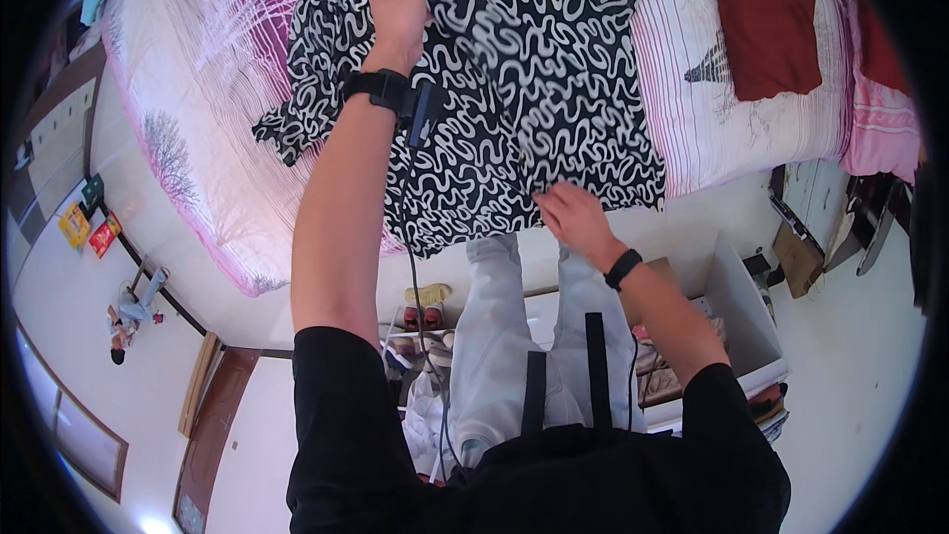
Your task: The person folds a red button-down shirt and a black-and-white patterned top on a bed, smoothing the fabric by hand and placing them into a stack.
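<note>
A black garment with white squiggly lines (586,111), which looks like a shirt, lies spread on the bed, a short sleeve out to the left. Its lower hem hangs at the near bed edge. On the upper left part, my left hand (399,15) grips the cloth with curled fingers; the fingertips are partly hidden. Close to the hem, my right hand (577,221) pinches a front edge of the garment between thumb and fingers. The cloth between the two hands is blurred and partly raised.
The bed (245,126) has a pink and white patterned cover. A dark red garment (775,30) lies at right. Below the bed edge are an open white drawer (749,326) and shoes (422,317). A cable (415,274) hangs from my left wrist. A person (133,311) is far left.
</note>
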Demonstrator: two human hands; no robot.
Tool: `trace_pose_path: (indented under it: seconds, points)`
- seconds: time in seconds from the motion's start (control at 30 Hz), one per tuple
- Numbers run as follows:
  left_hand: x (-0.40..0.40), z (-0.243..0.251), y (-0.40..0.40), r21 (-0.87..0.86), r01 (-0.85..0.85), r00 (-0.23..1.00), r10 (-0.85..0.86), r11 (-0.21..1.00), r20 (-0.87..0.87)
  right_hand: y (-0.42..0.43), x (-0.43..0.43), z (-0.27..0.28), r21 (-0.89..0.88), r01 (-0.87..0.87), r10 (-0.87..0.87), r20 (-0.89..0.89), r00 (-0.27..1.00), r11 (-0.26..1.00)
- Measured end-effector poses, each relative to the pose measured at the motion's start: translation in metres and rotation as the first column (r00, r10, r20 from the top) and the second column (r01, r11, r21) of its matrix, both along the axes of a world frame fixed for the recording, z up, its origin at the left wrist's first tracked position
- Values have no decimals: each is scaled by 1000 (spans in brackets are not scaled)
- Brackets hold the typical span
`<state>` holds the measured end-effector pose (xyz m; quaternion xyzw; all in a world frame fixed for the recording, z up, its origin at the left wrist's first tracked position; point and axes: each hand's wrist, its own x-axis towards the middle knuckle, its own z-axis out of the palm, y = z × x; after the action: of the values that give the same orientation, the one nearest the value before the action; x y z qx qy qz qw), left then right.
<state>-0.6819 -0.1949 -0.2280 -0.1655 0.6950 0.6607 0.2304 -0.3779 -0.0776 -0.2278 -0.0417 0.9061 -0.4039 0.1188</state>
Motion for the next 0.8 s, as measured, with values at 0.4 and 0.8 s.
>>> trace_pose_path:
  seconds: [0.4, 0.8]
  points:
    - [-7, -20, 3, -37, -183, 983, 182, 982, -29, 12, -9, 25, -191, -23, 61, 197, 978, 981]
    - [23, -5, -21, -26, -99, 992, 101, 995, 81, 109, -147, 26, -229, 592, -584, 109, 804, 773]
